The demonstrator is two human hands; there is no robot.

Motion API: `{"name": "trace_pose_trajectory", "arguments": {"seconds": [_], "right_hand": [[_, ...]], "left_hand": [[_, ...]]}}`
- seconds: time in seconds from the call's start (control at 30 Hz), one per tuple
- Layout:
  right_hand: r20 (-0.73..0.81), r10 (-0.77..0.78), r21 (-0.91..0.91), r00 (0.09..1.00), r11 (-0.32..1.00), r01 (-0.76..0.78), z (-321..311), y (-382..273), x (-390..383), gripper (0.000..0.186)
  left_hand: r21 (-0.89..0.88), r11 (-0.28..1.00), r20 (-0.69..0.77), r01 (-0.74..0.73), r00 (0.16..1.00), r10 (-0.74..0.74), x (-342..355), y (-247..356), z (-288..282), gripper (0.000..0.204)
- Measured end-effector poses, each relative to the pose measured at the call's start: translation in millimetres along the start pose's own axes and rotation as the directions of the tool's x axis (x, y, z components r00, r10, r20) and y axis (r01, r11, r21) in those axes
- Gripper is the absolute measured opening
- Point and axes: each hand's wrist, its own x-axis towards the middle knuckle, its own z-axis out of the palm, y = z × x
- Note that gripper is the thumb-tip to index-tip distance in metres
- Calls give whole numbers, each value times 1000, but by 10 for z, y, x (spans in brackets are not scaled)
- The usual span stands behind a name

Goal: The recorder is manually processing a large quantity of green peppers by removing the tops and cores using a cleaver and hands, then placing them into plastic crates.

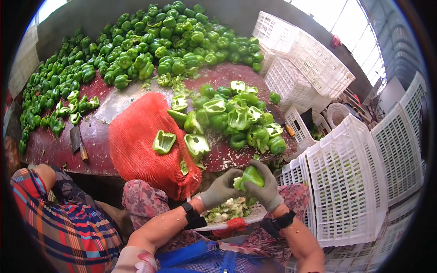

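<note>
Both my hands wear grey gloves and meet just below the table's front edge. My right hand (268,191) grips a green bell pepper (251,175) from the right. My left hand (220,189) closes on the pepper's left side, at its pale core. Under my hands a white basket (255,214) on my lap holds pale pepper cores and seeds. Halved green peppers (239,116) lie piled on the dark red table (54,150) just beyond my hands. A red mesh sack (141,145) drapes over the table edge with two pepper halves on it.
A large heap of whole green peppers (150,45) covers the back and left of the table. A cleaver (76,141) lies at the left front. White plastic crates (346,182) stack along the right. Another person in a plaid shirt (68,227) sits at my left.
</note>
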Motion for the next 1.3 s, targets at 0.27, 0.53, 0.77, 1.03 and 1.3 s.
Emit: {"name": "trace_pose_trajectory", "arguments": {"seconds": [0.27, 0.53, 0.77, 1.03, 1.3], "right_hand": [[-373, -761, -921, 531, 233, -312, -2594, -851, -179, 71], [-112, 115, -264, 987, 954, -141, -602, -106, -331, 46], [-18, 292, 275, 956, 921, -276, 547, -37, -169, 40], [24, 582, 778, 813, 500, -381, 773, 163, -178, 36], [-119, 621, 679, 775, 620, -393, -344, -220, -99, 40]], "left_hand": [[-360, 909, 114, 209, 977, -179, -2, 160, -125, 50], [-196, 968, 82, 154, 987, -140, -60, 87, -45, 48], [-229, 948, -48, 220, 970, -237, -86, 125, -143, 43], [-226, 916, -67, 331, 933, -354, -28, 236, -187, 39], [483, 795, 184, 368, 845, -503, 87, 190, -297, 51]]}}
